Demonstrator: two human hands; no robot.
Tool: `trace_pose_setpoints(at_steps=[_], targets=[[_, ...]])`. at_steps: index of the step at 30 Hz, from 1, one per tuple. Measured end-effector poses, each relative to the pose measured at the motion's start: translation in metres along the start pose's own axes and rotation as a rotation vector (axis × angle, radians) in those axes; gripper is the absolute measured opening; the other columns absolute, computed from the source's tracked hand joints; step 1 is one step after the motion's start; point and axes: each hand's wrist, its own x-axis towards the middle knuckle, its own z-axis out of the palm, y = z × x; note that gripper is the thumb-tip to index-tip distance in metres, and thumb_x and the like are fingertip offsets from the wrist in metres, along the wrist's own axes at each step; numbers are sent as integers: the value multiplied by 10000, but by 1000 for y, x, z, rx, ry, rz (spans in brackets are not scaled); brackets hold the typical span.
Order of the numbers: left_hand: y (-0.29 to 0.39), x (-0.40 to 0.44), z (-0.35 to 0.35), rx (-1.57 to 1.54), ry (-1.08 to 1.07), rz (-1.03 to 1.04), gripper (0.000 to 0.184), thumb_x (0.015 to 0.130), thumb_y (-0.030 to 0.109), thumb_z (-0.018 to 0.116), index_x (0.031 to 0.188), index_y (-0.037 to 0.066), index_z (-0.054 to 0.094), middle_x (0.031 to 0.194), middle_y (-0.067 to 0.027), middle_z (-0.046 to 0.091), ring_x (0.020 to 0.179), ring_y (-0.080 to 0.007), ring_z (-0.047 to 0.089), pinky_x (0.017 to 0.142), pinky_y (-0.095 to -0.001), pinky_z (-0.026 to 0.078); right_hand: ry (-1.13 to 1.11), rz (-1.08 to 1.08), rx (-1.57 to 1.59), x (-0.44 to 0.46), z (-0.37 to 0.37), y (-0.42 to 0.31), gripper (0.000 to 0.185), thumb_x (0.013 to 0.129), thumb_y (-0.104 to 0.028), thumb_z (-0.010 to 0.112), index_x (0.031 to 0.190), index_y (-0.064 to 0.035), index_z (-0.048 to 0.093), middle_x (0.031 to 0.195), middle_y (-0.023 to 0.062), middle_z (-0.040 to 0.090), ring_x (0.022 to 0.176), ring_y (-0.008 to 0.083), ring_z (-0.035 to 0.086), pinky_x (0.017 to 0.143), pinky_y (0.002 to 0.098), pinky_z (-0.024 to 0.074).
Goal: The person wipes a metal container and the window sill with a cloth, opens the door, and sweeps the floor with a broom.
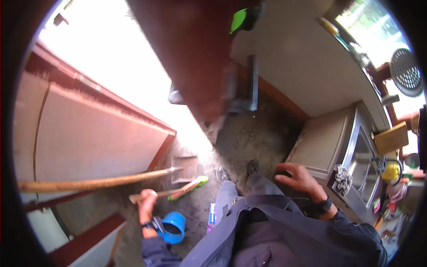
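While 2 shoes (253, 166) show on the floor (251, 138), the left hand (147, 205) has its grip wrapped around the wooden handle of a brush (187, 189), whose green bristles appear beside the flat blade of a long-handled tool (189, 168). A blue bucket (177, 218) sits near the left wrist. The right hand (299, 179), fingers bent, is near a cabinet (318, 140); whether its grip holds the dark patch at the fingertips cannot be told.
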Motion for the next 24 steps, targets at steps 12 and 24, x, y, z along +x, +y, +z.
trace_pose_setpoints(at_steps=[12,24], targets=[[129,-74,291,544,-241,650,287,885,225,754,754,14,611,677,-117,598,631,-175,579,599,-359,470,-170,-829,229,64,46,-61,714,867,-459,742,1400,-43,515,1139,208,657,1093,400,606,980,455,463],[229,-57,534,66,-446,791,157,916,125,680,861,40,560,759,-52,590,709,-163,576,637,-317,483,654,-758,381,120,-125,25,420,755,-349,832,950,-75,580,940,101,612,888,313,582,804,429,433]])
